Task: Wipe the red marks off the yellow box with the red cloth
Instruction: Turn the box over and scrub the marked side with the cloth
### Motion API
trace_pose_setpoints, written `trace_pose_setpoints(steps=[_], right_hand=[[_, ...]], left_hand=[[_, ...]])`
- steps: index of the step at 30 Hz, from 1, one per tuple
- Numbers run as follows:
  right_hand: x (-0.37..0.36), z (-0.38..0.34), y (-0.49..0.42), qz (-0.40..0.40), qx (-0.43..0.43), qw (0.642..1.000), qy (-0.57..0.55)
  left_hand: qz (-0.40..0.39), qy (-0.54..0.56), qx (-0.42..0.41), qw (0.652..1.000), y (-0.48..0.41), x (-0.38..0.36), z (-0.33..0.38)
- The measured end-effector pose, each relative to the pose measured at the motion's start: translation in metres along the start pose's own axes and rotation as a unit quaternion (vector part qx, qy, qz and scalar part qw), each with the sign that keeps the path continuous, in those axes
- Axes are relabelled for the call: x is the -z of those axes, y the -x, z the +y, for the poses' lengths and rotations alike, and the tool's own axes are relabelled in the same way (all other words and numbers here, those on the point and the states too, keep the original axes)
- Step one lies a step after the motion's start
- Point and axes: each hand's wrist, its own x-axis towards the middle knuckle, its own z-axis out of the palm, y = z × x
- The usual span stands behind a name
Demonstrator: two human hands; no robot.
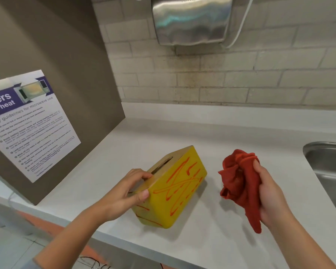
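Observation:
The yellow box (175,193) with a slotted wooden top stands on the white counter, near its front edge. Red scribbled marks (182,183) cover its long side facing me, and a few red lines cross its near end. My left hand (124,195) grips the box's near top corner, fingers over the wooden top and thumb on the yellow side. To the right of the box, my right hand (270,197) holds the crumpled red cloth (239,183) above the counter, apart from the box.
A steel sink (330,171) is set into the white counter (202,133) at the right. A grey side panel with a microwave safety poster (29,123) stands at the left. A steel dispenser (190,20) hangs on the tiled wall.

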Motion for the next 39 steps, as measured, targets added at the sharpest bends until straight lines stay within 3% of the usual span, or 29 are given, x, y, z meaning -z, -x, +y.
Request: trace_pose_setpoints(steps=[6,11,15,39], right_hand=[[-0.027,0.013,-0.023,0.039,0.105,0.972,0.204],[-0.05,0.022,-0.038,0.0,0.151,0.939,0.308],[-0.064,0.038,-0.046,-0.051,0.122,0.939,0.316],[-0.107,0.057,-0.026,-0.14,0.154,0.94,0.27]], left_hand=[[0.029,0.037,0.012,0.999,-0.003,0.0,0.005],[0.047,0.03,0.007,0.998,-0.006,-0.004,0.011],[0.056,0.041,0.007,0.998,-0.009,-0.006,0.013],[0.12,0.087,0.074,0.986,-0.033,-0.003,0.026]])
